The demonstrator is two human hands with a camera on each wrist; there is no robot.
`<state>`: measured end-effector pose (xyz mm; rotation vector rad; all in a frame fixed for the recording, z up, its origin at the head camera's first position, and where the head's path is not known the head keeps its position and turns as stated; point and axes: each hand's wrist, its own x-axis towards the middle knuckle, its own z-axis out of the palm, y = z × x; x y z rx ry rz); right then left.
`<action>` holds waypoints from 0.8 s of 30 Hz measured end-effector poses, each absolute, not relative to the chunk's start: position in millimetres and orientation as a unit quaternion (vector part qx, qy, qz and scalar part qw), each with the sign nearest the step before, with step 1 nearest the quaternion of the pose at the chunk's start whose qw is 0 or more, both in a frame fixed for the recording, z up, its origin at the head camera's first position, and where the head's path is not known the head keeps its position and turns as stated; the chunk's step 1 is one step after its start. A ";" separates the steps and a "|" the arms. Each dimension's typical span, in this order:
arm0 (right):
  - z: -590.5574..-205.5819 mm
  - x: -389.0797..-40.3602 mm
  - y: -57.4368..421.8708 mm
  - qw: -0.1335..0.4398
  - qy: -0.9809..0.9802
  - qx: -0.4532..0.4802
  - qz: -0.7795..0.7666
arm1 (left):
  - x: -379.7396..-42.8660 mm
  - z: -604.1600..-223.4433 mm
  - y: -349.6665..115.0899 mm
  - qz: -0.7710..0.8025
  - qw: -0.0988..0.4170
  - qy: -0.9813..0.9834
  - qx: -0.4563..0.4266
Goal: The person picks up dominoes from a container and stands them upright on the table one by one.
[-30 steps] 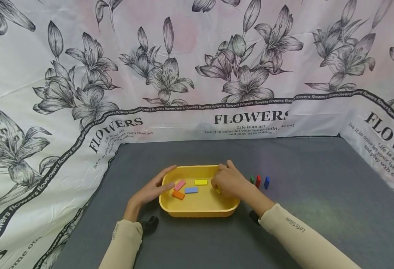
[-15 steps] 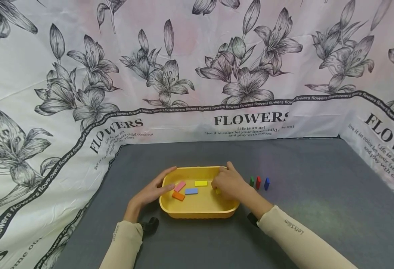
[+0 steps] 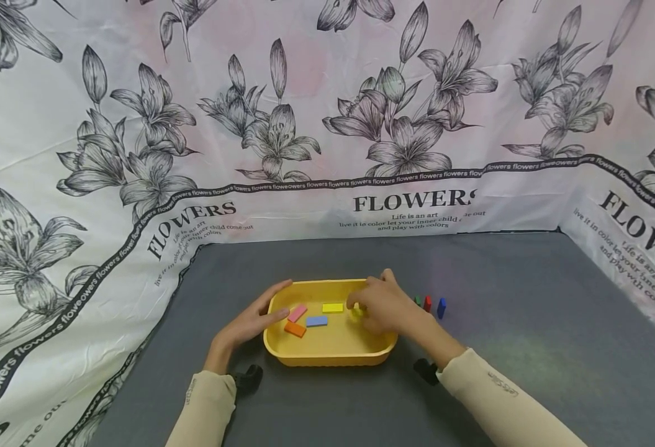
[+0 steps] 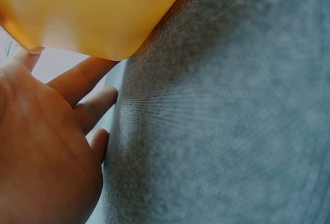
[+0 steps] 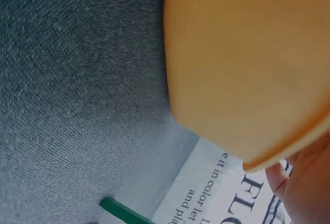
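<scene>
A yellow plastic basin (image 3: 333, 359) sits on the dark grey table. My left hand (image 3: 254, 318) grips its left rim, thumb over the inside and fingers along the outer wall; the left wrist view shows those fingers (image 4: 85, 82) against the basin's underside. Inside lie a pink block (image 3: 297, 312), an orange block (image 3: 295, 329), a light blue block (image 3: 316, 321) and a yellow block (image 3: 333, 308). Reaching over the right rim, my right hand (image 3: 384, 307) pinches another yellow block (image 3: 356, 314) with curled fingers, which partly hide it. In the right wrist view the basin wall covers most of that hand.
To the right of the basin a green block (image 3: 417, 301), a red block (image 3: 428, 303) and a blue block (image 3: 441, 308) stand upright in a row. A flower-printed cloth (image 3: 293, 214) hangs behind the table and along its sides.
My right hand's fingers have shifted slightly, and more of the yellow block shows between them. The left hand keeps its place on the basin. The head view has tilted a little.
</scene>
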<state>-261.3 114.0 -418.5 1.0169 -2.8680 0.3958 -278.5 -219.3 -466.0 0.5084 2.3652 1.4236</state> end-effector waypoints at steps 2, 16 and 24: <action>-416.8 -261.1 118.7 0.051 -0.928 0.332 0.159 | -278.6 -466.1 -219.0 0.498 0.165 0.832 0.180; -409.1 -256.3 163.8 0.147 -0.869 0.291 0.372 | -278.4 -466.7 -218.4 0.494 0.156 0.834 0.188; -412.7 -246.8 208.0 0.179 -0.867 0.227 0.406 | -279.5 -466.6 -218.5 0.496 0.158 0.833 0.189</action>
